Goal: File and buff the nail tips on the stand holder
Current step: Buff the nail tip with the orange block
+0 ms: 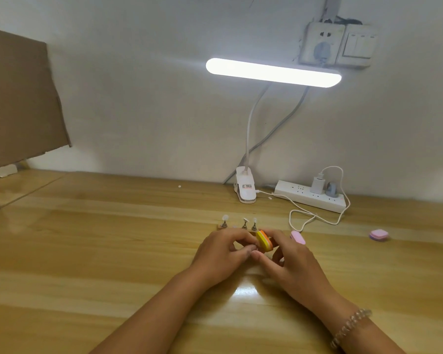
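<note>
Two hands meet at lower centre.
The right hand (292, 264) grips an orange-and-yellow buffer block (264, 240); the left hand (223, 249) curls against it, just below the stand holder (237, 226).

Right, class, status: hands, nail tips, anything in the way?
Right hand grip on orange buffer block. Left hand curled beside it, hold unclear. Nail tips upright on stand holder behind hands. Pink buffer alongside, not blocking.

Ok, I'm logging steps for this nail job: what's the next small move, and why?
Probably a short stroke of the orange-yellow buffer block, which the right hand grips, against whatever the left hand brings to it with curled fingertips; that item is hidden. The block sits right at those fingertips, just in front of the stand holder, where three nail tips sit on pegs.
</note>
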`<state>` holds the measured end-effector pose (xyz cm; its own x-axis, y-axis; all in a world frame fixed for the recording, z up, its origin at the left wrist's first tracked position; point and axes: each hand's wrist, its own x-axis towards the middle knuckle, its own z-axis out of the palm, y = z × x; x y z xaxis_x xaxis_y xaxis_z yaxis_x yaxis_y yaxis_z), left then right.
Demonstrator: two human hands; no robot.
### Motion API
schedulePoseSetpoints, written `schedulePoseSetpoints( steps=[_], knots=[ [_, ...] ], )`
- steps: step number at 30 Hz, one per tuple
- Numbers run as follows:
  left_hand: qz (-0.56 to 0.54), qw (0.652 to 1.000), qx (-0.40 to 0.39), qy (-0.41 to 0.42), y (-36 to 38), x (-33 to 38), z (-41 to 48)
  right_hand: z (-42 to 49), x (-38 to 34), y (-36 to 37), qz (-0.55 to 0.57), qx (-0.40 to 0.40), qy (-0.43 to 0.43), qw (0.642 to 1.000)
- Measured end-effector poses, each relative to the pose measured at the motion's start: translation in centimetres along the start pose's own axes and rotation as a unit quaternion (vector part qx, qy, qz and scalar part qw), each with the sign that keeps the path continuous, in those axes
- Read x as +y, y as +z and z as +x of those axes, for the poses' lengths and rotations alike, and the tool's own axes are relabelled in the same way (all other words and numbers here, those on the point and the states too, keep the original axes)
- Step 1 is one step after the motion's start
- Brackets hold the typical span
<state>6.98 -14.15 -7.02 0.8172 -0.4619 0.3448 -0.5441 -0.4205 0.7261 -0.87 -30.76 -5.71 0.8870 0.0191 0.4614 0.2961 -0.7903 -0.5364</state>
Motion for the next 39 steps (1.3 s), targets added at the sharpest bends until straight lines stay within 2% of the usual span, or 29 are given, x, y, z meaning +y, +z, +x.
schedulePoseSetpoints(
  steps=[6, 13, 16, 20, 24, 27, 31, 35, 39],
  knots=[
    [-0.029, 1.000, 0.009, -0.008, -0.07, -0.20, 0.07, 0.05, 0.39, 0.20, -0.011, -0.016, 0.018, 1.000],
    [-0.088, 0.996, 0.000, -0.030, -0.42, -0.33, 0.32, 0.33, 0.40, -0.05, -0.005, 0.057, 0.049, 0.997],
    [-0.089, 0.995, -0.008, -0.032, -0.48, -0.22, 0.20, 0.00, -0.01, 0.11, -0.014, 0.043, 0.014, 0.999],
    [-0.071, 0.997, -0.008, -0.029, -0.50, -0.13, 0.25, 0.39, 0.25, -0.05, 0.012, 0.056, 0.057, 0.997],
    [-0.086, 0.996, -0.007, -0.035, -0.52, -0.09, 0.26, 0.10, 0.04, 0.05, 0.006, 0.036, 0.032, 0.999],
    [-0.083, 0.996, -0.007, -0.032, -0.51, -0.05, 0.21, 0.48, 0.43, -0.11, 0.010, 0.061, 0.063, 0.996],
    [-0.090, 0.995, -0.011, -0.029, -0.49, -0.26, 0.23, 0.20, 0.04, -0.01, 0.000, 0.040, 0.046, 0.998],
    [-0.092, 0.995, -0.014, -0.033, -0.29, -0.36, 0.31, 0.55, 0.32, -0.25, 0.016, 0.068, 0.085, 0.994],
    [-0.099, 0.994, -0.015, -0.032, -0.44, -0.51, 0.33, 0.29, -0.16, -0.02, 0.028, 0.036, 0.060, 0.997]
  ],
)
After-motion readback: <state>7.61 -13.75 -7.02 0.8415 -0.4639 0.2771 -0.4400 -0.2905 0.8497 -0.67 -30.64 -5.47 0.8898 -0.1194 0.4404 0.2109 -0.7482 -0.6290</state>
